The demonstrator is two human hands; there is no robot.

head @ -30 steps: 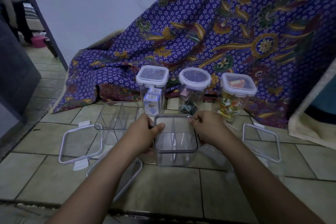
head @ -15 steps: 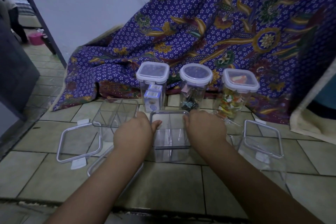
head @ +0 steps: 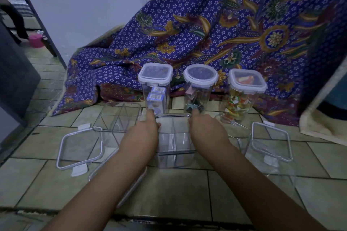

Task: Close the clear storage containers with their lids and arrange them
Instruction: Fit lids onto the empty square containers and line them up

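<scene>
A clear divided container (head: 174, 140) stands on the tiled floor in front of me. My left hand (head: 144, 131) grips its left side and my right hand (head: 206, 130) grips its right side. A second clear divided container (head: 117, 116) stands open to the left. A loose lid (head: 79, 148) lies at the left, another lid (head: 116, 182) lies partly under my left arm, and a third lid (head: 270, 142) rests on a clear container (head: 270, 167) at the right. Three closed containers stand behind: a square one (head: 155, 88), a round one (head: 200, 88), another square one (head: 244, 93).
A purple patterned cloth (head: 216, 30) hangs behind the closed containers and spills onto the floor. A grey wall (head: 78, 5) rises at the back left, beside a doorway with a pink bucket (head: 35, 40). A dark cabinet side (head: 15, 77) stands at the left.
Both hands have pushed the divided container away from me, toward the row of closed containers. My fingers now reach its far edge.
</scene>
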